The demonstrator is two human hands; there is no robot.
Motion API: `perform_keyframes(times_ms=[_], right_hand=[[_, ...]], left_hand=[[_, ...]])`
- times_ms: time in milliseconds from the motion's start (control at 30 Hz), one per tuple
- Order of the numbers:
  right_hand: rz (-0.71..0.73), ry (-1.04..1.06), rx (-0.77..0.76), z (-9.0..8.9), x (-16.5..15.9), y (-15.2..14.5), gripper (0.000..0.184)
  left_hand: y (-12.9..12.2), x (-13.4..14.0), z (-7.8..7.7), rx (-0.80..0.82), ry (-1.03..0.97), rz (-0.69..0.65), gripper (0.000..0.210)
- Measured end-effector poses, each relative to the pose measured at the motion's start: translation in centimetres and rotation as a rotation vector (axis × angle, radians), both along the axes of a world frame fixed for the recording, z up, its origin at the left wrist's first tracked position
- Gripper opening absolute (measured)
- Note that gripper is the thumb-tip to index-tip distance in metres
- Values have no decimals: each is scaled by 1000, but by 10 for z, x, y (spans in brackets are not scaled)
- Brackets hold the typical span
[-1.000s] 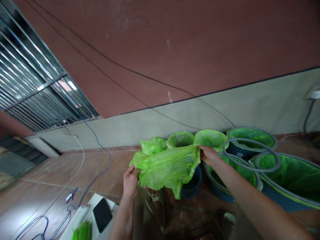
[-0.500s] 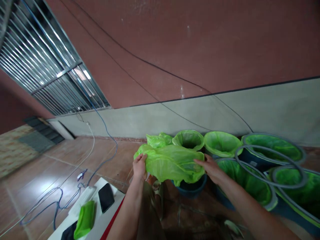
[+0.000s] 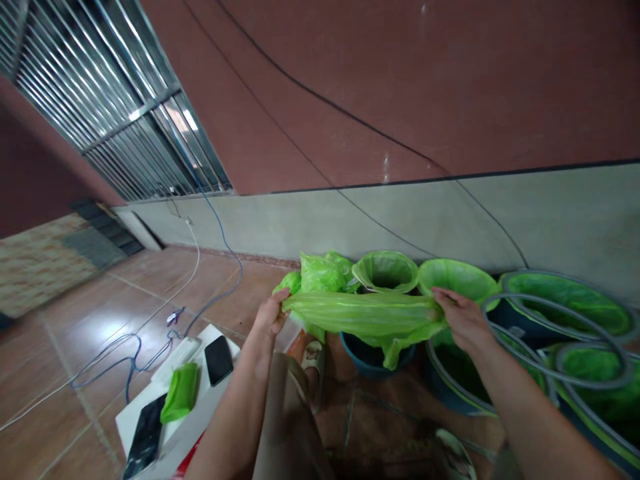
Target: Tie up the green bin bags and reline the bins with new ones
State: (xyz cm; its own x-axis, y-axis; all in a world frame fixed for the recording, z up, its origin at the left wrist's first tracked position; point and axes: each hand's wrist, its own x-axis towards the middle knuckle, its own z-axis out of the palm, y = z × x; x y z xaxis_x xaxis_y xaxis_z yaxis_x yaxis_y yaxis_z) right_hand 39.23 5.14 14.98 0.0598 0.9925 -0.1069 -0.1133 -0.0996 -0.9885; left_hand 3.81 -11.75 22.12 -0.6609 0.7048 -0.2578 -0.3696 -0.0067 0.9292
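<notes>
Through my feed, left hand [image 3: 273, 313] and right hand [image 3: 461, 318] each pinch one end of the green plastic bag [image 3: 360, 312], seemingly to pull it taut above the blue bucket [image 3: 363, 365]; green-lined buckets [image 3: 456, 279] crowd the wall [image 3: 560, 220], probably to save floor space.

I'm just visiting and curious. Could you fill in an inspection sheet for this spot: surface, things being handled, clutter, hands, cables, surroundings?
Surface: brown tiled floor, glossy at left.
Things being handled: green plastic bag, stretched between the hands, partly hiding a blue bin.
Clutter: phone, folded green item and dark flat object on a white surface; a loose grey ring across lined bins.
Hands: left hand and right hand each grip one end.
Cables: blue cable and white cable on the floor; dark cables along the wall.
Surroundings: red-and-grey wall, metal bars.
</notes>
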Motion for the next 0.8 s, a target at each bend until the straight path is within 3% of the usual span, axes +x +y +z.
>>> perform_keyframes(times_ms=[100,233,367,533,667,800], right_hand=[[123,175,-56,8,-1,-5,32],[233,294,-53,23,-1,-14,51],[310,325,-37,30,2,-19,53],[242,145,32,18,9,-11,48],[177,-71,129,5,15,-1,35],[195,-175,124,4,17,0,34]], left_hand=[[-12,10,7,51,-69,-113,26],[-19,15,6,71,77,-197,41],[-15,13,-4,44,297,-141,33],[-12,6,-7,30,432,-27,21],[-20,-4,3,-16,368,-23,37],[-30,-14,17,-91,461,-45,53]])
